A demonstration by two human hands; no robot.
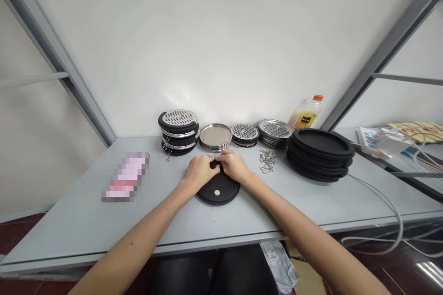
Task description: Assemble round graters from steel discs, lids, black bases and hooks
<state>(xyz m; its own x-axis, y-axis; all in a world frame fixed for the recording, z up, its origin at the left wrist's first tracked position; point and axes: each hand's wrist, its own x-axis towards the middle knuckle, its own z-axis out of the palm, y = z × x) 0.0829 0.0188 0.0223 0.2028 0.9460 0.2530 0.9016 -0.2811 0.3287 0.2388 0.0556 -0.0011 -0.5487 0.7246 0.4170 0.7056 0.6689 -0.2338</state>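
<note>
A round black disc [221, 196] with a small white dot lies near the middle of the table. My left hand [201, 170] and my right hand [235, 164] meet at its far edge, fingers closed on the black rim. Behind them stand a stack of plain metal discs [215, 135], a spiky metal grater disc [244, 132] and a stack of perforated metal discs [276, 129]. Farther left is a pile of black-rimmed grater discs [179, 120]. Loose metal clips [267, 161] lie right of my hands.
A tall stack of black rings [320, 154] stands at the right, with a juice bottle [307, 115] behind it. A blurred-out pink item [127, 176] is on the left of the table [83, 212]. White cables [398, 214] hang over the right front edge.
</note>
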